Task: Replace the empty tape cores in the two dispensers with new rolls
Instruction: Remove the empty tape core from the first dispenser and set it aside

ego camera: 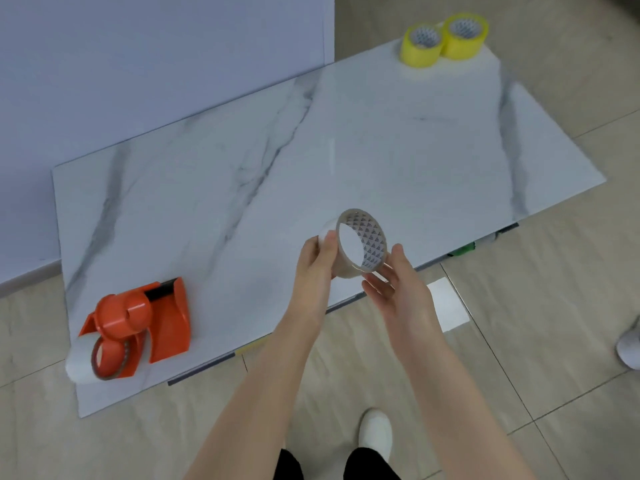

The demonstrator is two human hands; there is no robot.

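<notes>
Both hands hold a roll of clear tape [372, 249] with a patterned cardboard core above the front edge of the marble board [242, 168]. My left hand [317, 268] grips its left side, thumb on the rim. My right hand [394, 282] cups it from below and right, thumb on the far rim. An orange tape dispenser [138, 317] lies at the board's front left corner, with a clear roll [86, 358] seated on its hub. Two yellow tape rolls [443, 39] stand side by side at the far right corner.
The marble board lies on a tiled floor [519, 341] against a pale wall [138, 64]. A white paper piece [450, 306] sits on the floor by the board's front edge. My white shoe [375, 431] is below; another white shoe [630, 348] is at the right edge.
</notes>
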